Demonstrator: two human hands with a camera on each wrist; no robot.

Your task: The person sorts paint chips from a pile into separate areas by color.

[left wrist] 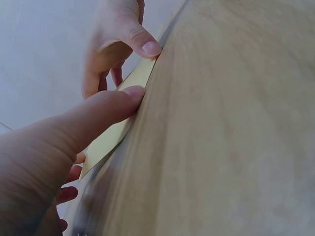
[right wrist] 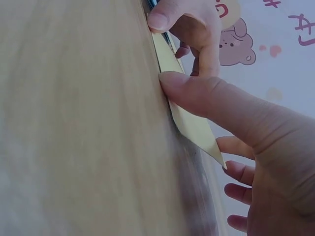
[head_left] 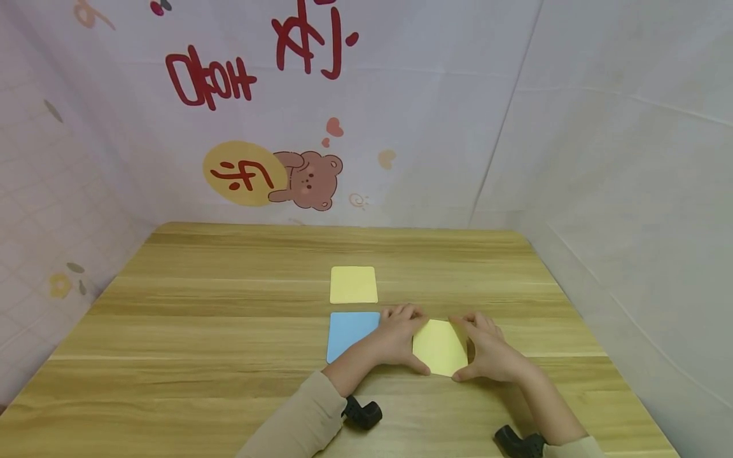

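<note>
A person's two hands work a yellow paper square point(head_left: 439, 346) on a wooden table point(head_left: 229, 331), near its front edge and just to the right of a blue paper square point(head_left: 350, 334); a second, pale yellow paper square point(head_left: 353, 284) lies flat just behind the blue one. The left hand point(head_left: 399, 334) holds the sheet's left side, thumb along its lower edge and fingers curled over the far edge, while the right hand point(head_left: 487, 350) mirrors it on the right side, thumb at the near corner and fingers bent over the top. In the left wrist view the left thumb point(left wrist: 106, 110) presses the sheet's edge point(left wrist: 110, 137) to the tabletop with the other hand's thumb point(left wrist: 142, 44) pinning it further along; the right wrist view shows the same from the other side, the right thumb point(right wrist: 197, 93) on the paper point(right wrist: 192, 123), whose near corner lifts slightly off the wood. Judging by how things lie, the work looks to be at an early stage: the sheet's far edge seems to be raised or turned under the fingers, though no finished crease can be made out, and the blue and pale yellow squares sit flat and untouched. A backdrop with a cartoon bear point(head_left: 309, 180) hangs behind the table.
</note>
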